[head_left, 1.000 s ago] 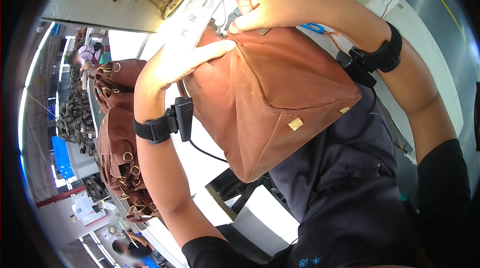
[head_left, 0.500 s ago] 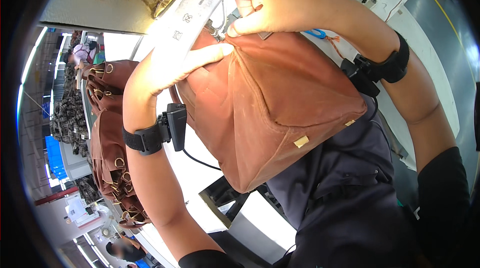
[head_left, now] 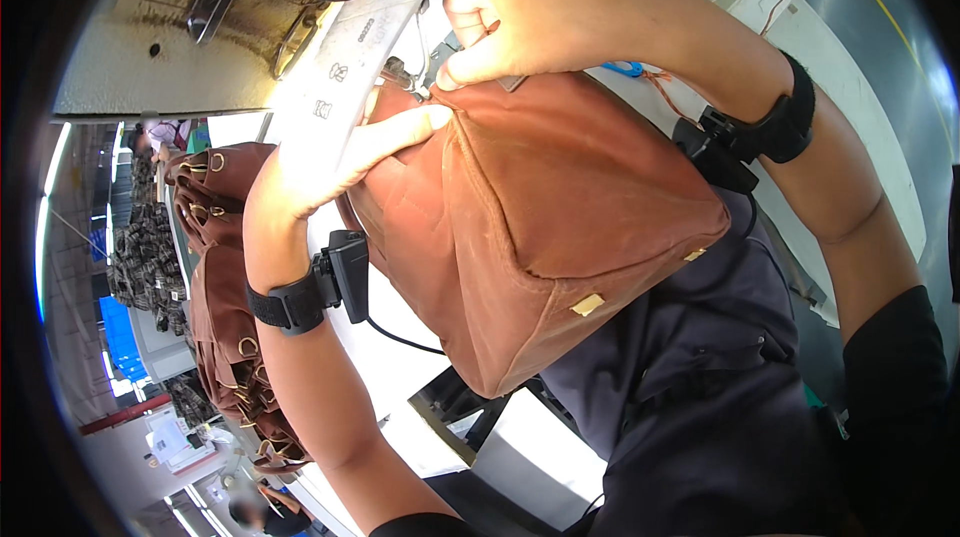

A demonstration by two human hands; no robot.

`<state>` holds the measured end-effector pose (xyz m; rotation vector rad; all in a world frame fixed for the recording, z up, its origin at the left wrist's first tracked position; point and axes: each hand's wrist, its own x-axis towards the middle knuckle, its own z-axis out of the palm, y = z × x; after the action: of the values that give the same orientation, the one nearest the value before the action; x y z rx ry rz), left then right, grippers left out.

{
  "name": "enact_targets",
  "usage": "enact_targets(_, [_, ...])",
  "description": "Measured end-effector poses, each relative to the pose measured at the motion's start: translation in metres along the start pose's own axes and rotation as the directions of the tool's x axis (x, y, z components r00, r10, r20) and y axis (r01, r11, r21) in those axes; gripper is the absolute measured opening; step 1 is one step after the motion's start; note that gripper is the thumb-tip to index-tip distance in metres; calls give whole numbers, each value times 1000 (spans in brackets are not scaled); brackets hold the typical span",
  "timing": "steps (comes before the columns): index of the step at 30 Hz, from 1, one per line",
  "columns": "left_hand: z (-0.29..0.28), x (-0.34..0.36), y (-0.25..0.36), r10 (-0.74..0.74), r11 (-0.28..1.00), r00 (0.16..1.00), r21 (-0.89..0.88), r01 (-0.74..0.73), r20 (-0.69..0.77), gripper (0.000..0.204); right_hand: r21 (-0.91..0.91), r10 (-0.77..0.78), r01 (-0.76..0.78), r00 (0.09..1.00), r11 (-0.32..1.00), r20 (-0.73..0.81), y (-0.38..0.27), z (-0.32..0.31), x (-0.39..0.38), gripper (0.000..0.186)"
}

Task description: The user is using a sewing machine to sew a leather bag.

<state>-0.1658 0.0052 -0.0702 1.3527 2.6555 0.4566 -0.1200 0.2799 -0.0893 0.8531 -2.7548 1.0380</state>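
A brown leather bag (head_left: 590, 187) is tilted in front of me, its base with small yellowish tabs turned toward my lap. My left hand (head_left: 370, 152) is closed on the bag's left side, thumb lying along the top of the seam; its other fingers are mostly hidden. On the far side, my right hand (head_left: 510, 27) has curled fingers and pinches the bag's edge beside that seam. Both hands are right at the metal presser foot (head_left: 405, 77) of a sewing machine (head_left: 110, 67). A translucent white plastic piece (head_left: 350, 52) with a blue end partly covers the left hand.
More brown bags (head_left: 225, 307) with metal rings are piled at the left. Blue-handled scissors or a similar tool (head_left: 628, 68) lies behind the bag on the white table (head_left: 850, 137). Two people work in the left background. A wrist device with a cable (head_left: 345, 272) is strapped to each forearm.
The machine and the seam at its foot have shifted slightly left and down in the picture, partly with a head movement. Both hands keep their hold on the bag.
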Motion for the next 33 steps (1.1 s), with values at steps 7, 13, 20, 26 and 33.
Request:
enact_targets(7, [-4,-5,1,-244,970,958,27,243,152,38,45,-60,58,998,997,33,-4,2,4,38])
enact_targets(13, [0,-4,-1,-126,992,989,30,124,76,37,56,-46,42,997,998,63,-7,0,2,32])
enact_targets(20, [1,-3,0,-71,996,997,54,69,36,36,68,-70,63,991,996,112,-4,-6,10,33])
enact_targets(26, [2,-4,-4,-16,997,1000,82,15,8,35,135,-127,109,983,985,131,-8,-12,7,34])
enact_targets(33, [-12,6,4,-99,994,995,58,97,28,52,-106,90,-89,996,990,8,-13,12,-1,39])
